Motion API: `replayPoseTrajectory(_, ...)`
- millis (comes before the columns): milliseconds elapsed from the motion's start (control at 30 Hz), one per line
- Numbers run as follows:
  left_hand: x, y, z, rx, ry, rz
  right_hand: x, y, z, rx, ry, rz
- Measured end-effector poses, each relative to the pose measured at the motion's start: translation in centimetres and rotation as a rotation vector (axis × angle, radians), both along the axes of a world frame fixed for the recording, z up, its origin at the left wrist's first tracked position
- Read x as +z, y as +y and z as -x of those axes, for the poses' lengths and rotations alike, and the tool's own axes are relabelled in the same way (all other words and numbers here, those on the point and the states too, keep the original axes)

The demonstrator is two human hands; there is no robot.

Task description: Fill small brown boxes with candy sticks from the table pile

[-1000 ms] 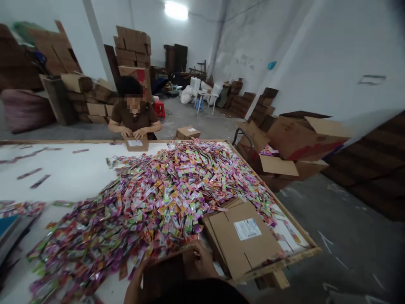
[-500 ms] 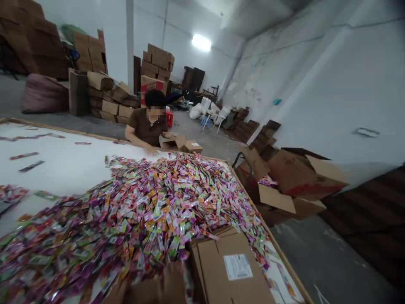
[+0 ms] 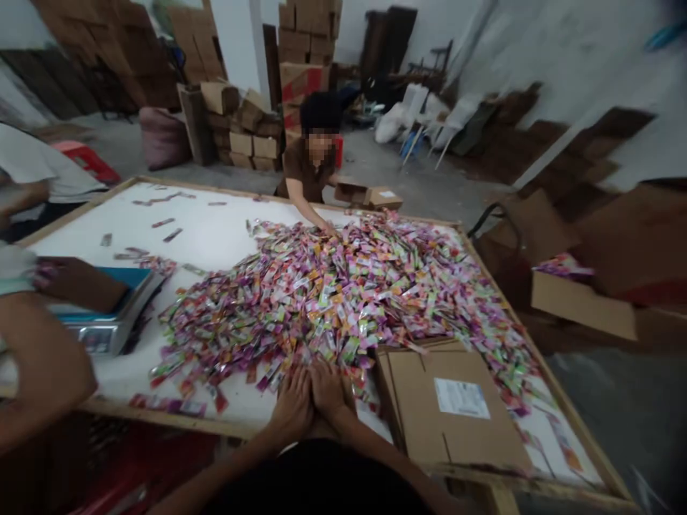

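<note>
My left hand [image 3: 293, 402] and my right hand [image 3: 326, 390] are side by side at the near edge of a big pile of small colourful sachets [image 3: 322, 286]. Their fingers stretch forward against the nearest sachets, and neither hand is closed round anything I can see. A patch of brown shows below and between my wrists; I cannot tell whether it is cardboard. To the right of my right hand lies a stack of flattened cardboard boxes [image 3: 429, 415], the top one bearing a white label [image 3: 461, 398].
Across the wood-edged white table [image 3: 215, 229], a person [image 3: 305, 168] reaches into the pile. At left, another person's arm [image 3: 43, 357] is near a scale [image 3: 101, 332] with a brown box [image 3: 86, 282] on it. Open cartons [image 3: 585, 304] stand beyond the right edge.
The view has tilted down and swung left, bringing the scale and the left person into sight. My hands were blurred around a brown box; now they lie against the sachets. The person opposite reaches further in.
</note>
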State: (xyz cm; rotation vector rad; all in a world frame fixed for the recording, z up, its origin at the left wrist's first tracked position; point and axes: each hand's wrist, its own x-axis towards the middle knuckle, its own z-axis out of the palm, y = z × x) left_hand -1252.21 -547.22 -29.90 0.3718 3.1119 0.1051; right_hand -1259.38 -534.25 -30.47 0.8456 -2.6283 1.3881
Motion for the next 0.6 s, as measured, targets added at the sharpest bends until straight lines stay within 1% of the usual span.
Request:
replayPoseTrajectory(33, 0.7, 0.0, 0.0, -0.105, -0.038, -0.015, 0.0, 0.9, 0.1, -0.027, -0.012, 0.023)
replayPoseTrajectory(67, 1.5, 0.0, -0.1, -0.217, -0.074, -0.034, 0.2, 2.0, 0.3, -0.088, -0.017, 0.046)
replayPoseTrajectory(100, 2.2, 0.0, -0.1, -0.322, -0.111, -0.052, 0.3, 3.5, 0.5, -0.187, -0.012, 0.065)
replayPoseTrajectory(133, 2.8, 0.1, -0.2, -0.398, -0.153, -0.065, 0.5, 5.2, 0.7, -0.301, 0.002, 0.068)
replayPoseTrajectory(167, 3.3, 0.4, -0.2, -0.433, -0.197, -0.070, 0.5, 7.0, 0.8, -0.412, 0.023, 0.049)
replayPoseTrajectory(200, 3.8, 0.7, -0.2, -0.428, -0.245, -0.066, 0.4, 8.8, 0.9, -0.498, 0.045, 0.002)
replayPoseTrajectory(233, 4.3, 1.1, -0.1, -0.401, -0.296, -0.058, 0.1, 10.5, 0.8, -0.543, 0.066, -0.069)
replayPoseTrajectory(267, 4.8, 1.5, 0.0, -0.375, -0.350, -0.053, -0.4, 11.9, 0.7, -0.540, 0.086, -0.154)
replayPoseTrajectory(333, 5.8, 1.8, 0.1, -0.326, -0.430, -0.056, -2.2, 13.8, 0.3, -0.468, 0.123, -0.323)
replayPoseTrajectory(400, 7.2, 0.8, -0.2, -0.205, -0.443, -0.082, -4.5, 14.0, 0.1, -0.369, 0.118, -0.497)
replayPoseTrajectory(433, 7.9, -0.4, -0.7, -0.105, -0.417, -0.104, -5.6, 13.6, 0.1, -0.326, 0.089, -0.589)
replayPoseTrajectory(500, 9.3, -3.6, -2.5, 0.171, -0.315, -0.162, -7.6, 11.7, 0.8, -0.211, 0.015, -0.742)
replayPoseTrajectory(533, 9.9, -5.6, -3.8, 0.326, -0.246, -0.202, -8.2, 10.3, 1.5, -0.110, -0.006, -0.781)
replayPoseTrajectory(600, 10.9, -9.3, -7.1, 0.621, -0.115, -0.327, -8.9, 7.2, 3.6, 0.174, -0.006, -0.787)
